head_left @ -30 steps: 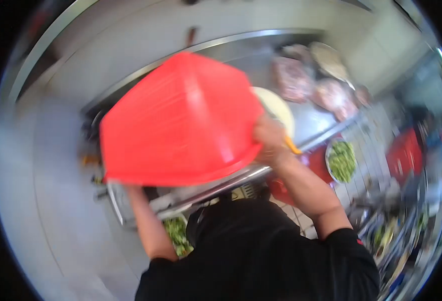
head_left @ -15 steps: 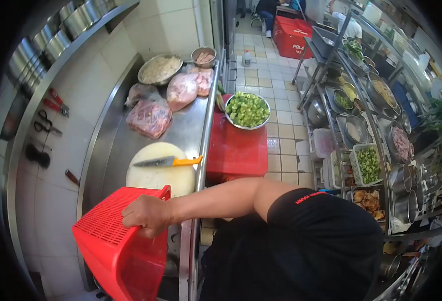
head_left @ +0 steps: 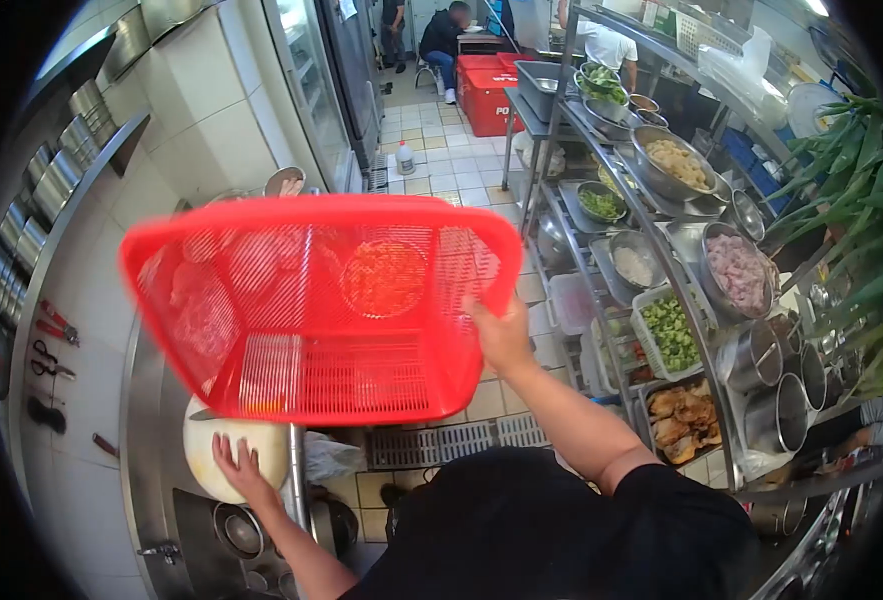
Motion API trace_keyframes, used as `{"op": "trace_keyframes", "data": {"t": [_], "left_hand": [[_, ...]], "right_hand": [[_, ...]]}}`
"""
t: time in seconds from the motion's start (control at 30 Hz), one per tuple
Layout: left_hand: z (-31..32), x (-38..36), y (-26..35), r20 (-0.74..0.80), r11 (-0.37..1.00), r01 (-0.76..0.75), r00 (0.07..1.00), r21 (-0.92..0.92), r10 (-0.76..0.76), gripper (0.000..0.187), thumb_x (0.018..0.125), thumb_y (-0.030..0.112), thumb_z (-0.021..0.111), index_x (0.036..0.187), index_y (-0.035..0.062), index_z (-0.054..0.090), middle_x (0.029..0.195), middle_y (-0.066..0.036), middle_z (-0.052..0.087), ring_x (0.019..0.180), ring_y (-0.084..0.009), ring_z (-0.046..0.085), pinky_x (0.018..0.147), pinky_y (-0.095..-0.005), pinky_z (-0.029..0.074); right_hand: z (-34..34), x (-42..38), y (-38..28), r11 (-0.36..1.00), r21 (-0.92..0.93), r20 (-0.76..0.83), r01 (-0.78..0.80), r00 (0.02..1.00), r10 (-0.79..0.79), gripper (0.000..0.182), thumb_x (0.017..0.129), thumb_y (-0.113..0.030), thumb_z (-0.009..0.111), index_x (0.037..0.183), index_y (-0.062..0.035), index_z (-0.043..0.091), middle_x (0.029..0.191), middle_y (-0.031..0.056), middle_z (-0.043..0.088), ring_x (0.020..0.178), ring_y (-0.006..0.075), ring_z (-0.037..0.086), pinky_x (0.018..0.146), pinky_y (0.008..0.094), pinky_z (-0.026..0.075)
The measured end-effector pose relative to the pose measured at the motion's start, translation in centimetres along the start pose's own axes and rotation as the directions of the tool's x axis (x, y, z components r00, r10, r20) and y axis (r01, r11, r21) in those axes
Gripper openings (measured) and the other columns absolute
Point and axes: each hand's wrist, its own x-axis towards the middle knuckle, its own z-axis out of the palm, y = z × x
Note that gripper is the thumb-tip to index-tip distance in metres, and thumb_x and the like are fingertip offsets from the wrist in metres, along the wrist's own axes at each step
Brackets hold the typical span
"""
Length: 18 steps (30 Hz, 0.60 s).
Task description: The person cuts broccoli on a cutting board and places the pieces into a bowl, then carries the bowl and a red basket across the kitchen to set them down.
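My right hand (head_left: 502,338) grips a red plastic basket (head_left: 361,376) by its right side. The slatted basket is held up in front of me, its open side facing me, and things behind show through its walls. Below its lower left corner lies a round pale cutting board (head_left: 205,462). My left hand (head_left: 245,470) hovers over or rests on this board, fingers spread, holding nothing. A knife blade (head_left: 204,414) shows at the board's far edge, with its handle behind the basket.
Left of the board runs a metal counter with a sink, where a round pot (head_left: 239,530) sits. At right, a metal rack holds a green vegetable basket (head_left: 673,335), a meat bowl (head_left: 736,270) and cooked meat (head_left: 683,420). A person (head_left: 445,45) sits far back.
The basket has swung up and right from the sink side to in front of me, its open side now facing me. My left hand has come into view over the board. The view has shifted.
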Motion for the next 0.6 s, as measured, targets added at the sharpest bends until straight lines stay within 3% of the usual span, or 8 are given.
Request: {"op": "trace_keyframes", "data": {"t": [0.07,0.13,0.2,0.27,0.3,0.4,0.6], "left_hand": [[4.2,-0.2,-2.2,0.125,0.998,-0.035,0.992,0.054,0.028,0.061,0.099,0.023,0.066,0.154,0.0142,0.04,0.155,-0.01,0.044,0.128,-0.0208,0.052,0.105,-0.0399,0.042],[8.8,-1.8,-3.0,0.184,0.998,0.054,0.981,0.021,-0.057,0.058,0.097,0.017,0.066,0.15,0.0091,0.044,0.148,-0.01,0.049,0.119,-0.0175,0.057,0.096,-0.0351,0.047],[12.8,-4.1,-2.9,0.243,0.989,0.133,0.959,0.07,-0.146,0.047,0.095,0.013,0.066,0.139,0.004,0.054,0.13,-0.007,0.061,0.103,-0.0136,0.062,0.087,-0.0299,0.05],[14.8,-4.7,-4.5,0.442,0.992,0.073,0.89,0.107,-0.113,0.035,0.093,0.009,0.067,0.127,0.0019,0.062,0.108,-0.003,0.067,0.091,-0.0111,0.062,0.081,-0.0258,0.05],[16.2,-5.2,-4.4,0.467,0.98,0.009,0.878,0.2,-0.103,0.029,0.092,0.008,0.068,0.121,0.0019,0.066,0.096,-0.001,0.067,0.087,-0.0106,0.062,0.079,-0.0243,0.051],[19.7,-5.1,-2.6,0.583,0.936,-0.104,0.803,0.336,-0.121,0.028,0.094,0.009,0.068,0.12,0.0003,0.066,0.103,-0.004,0.07,0.094,-0.0118,0.064,0.085,-0.0278,0.052],[27.8,0.8,-5.3,0.572,0.937,-0.072,0.807,0.342,-0.147,0.022,0.094,0.006,0.069,0.115,-0.0012,0.067,0.102,-0.007,0.073,0.093,-0.0141,0.068,0.083,-0.0294,0.054]], "right_hand": [[-3.6,1.1,0.2,0.934,0.353,-0.16,-0.06,0.979,0.123,0.018,0.096,-0.003,0.065,0.114,-0.0003,0.068,0.108,0.0067,0.073,0.095,0.016,0.069,0.085,0.033,0.055],[-7.6,2.9,0.9,0.918,0.381,-0.201,-0.112,0.959,0.201,0.023,0.094,0.0,0.063,0.117,-0.0002,0.066,0.111,0.0078,0.072,0.098,0.0189,0.069,0.087,0.0346,0.055],[-11.3,5.1,2.3,0.899,0.406,-0.221,-0.164,0.937,0.271,0.028,0.093,0.002,0.062,0.121,-0.0002,0.064,0.114,0.0089,0.071,0.101,0.0217,0.069,0.089,0.0362,0.055],[-14.3,6.8,4.7,0.858,0.481,-0.307,-0.179,0.883,0.356,0.04,0.089,0.002,0.06,0.129,-0.0028,0.057,0.114,0.01,0.067,0.102,0.0265,0.068,0.088,0.0422,0.059],[-15.2,7.6,5.5,0.85,0.498,-0.331,-0.172,0.868,0.37,0.043,0.087,0.002,0.059,0.129,-0.003,0.056,0.115,0.0106,0.067,0.103,0.0277,0.068,0.088,0.0436,0.059],[-16.6,9.7,8.0,0.825,0.533,-0.377,-0.189,0.82,0.432,0.048,0.083,0.001,0.059,0.131,-0.0029,0.055,0.117,0.0123,0.066,0.106,0.0308,0.067,0.091,0.0468,0.058],[-22.9,16.8,16.4,0.715,0.651,-0.39,-0.255,0.695,0.604,0.05,0.08,0.004,0.057,0.129,0.0038,0.055,0.123,0.0169,0.065,0.109,0.034,0.067,0.095,0.0481,0.057]]}}
